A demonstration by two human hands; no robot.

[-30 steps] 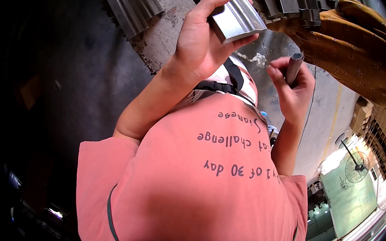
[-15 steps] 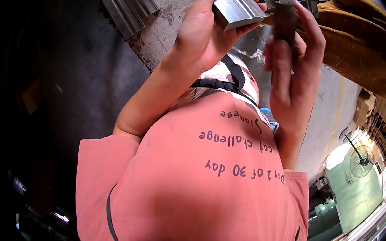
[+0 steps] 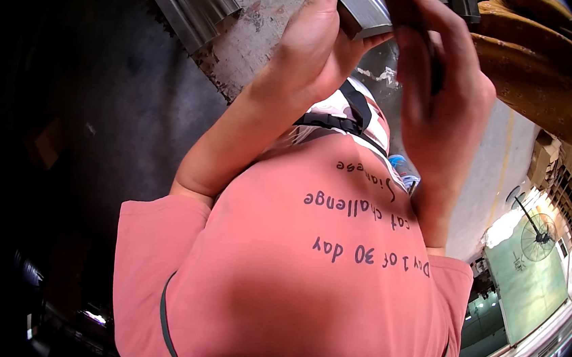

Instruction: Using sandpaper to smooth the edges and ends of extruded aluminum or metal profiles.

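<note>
At the top middle, my left hand (image 3: 317, 45) is closed around a shiny silver metal profile (image 3: 364, 10) with a ridged face. The profile's near end points toward me, and its far part runs out of view at the top edge. My right hand (image 3: 454, 81) grips a dark brown, flat block-like piece (image 3: 404, 9), smeared by motion. That piece overlaps the profile's right side in the picture; whether the two touch I cannot tell. The fingertips of both hands are partly hidden.
More long metal profiles (image 3: 186, 0) lie at the upper left beside a worn, pale surface (image 3: 259, 23). Brown patterned cloth (image 3: 539, 78) bulges at the upper right. Farther right stand stacked cardboard (image 3: 568, 176), a fan (image 3: 538, 234) and a green panel (image 3: 528, 288).
My right hand has moved up and left with the dark piece, which now overlaps the profile. My left hand and the profile have shifted slightly up and right.
</note>
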